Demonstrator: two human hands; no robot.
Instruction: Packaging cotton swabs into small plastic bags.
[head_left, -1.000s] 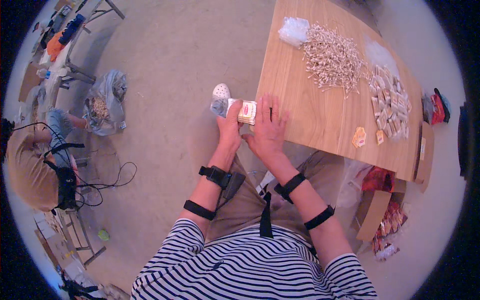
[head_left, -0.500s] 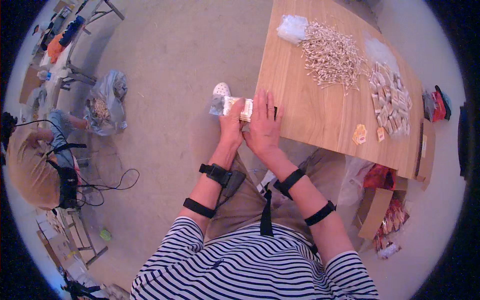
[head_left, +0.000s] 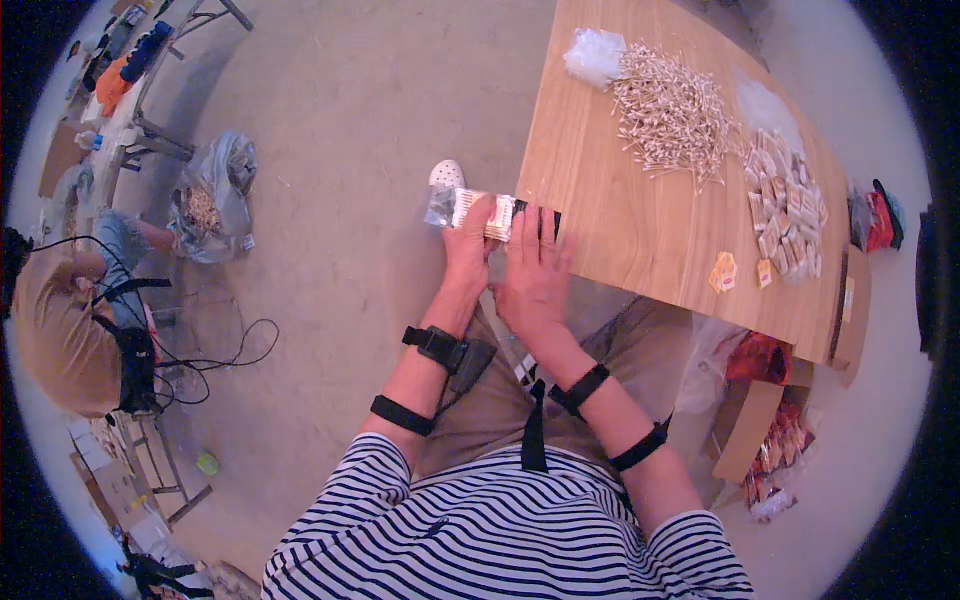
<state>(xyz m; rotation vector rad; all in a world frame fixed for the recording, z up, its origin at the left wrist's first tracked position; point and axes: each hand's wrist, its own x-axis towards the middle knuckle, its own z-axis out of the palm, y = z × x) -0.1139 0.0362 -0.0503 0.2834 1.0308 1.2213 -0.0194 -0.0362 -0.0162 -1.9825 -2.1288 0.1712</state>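
My left hand (head_left: 468, 248) is closed around a clear plastic bag of cotton swabs (head_left: 492, 213), just off the table's near left corner. The thumb lies across the swabs, and the bag's loose end (head_left: 438, 207) sticks out to the left. Beside it, my right hand (head_left: 535, 280) has its fingers stretched out over a flat black thing (head_left: 557, 217) at the table corner. The fingers hide most of that black thing, so I cannot make out its kind. Nothing shows in the right hand's grip.
On the wooden table (head_left: 600, 220) lie a heap of loose cotton swabs (head_left: 675, 110), clear bags (head_left: 595, 58), filled swab packs (head_left: 785, 210) and orange-white labels (head_left: 722, 272). Cardboard boxes (head_left: 748, 425) stand below right. At far left, another person (head_left: 75, 330) sits near a bag of swabs (head_left: 205, 208).
My right hand's fingers have drawn away from the swab bag, and more of the black thing shows. The left hand still holds the bag, in nearly the same place.
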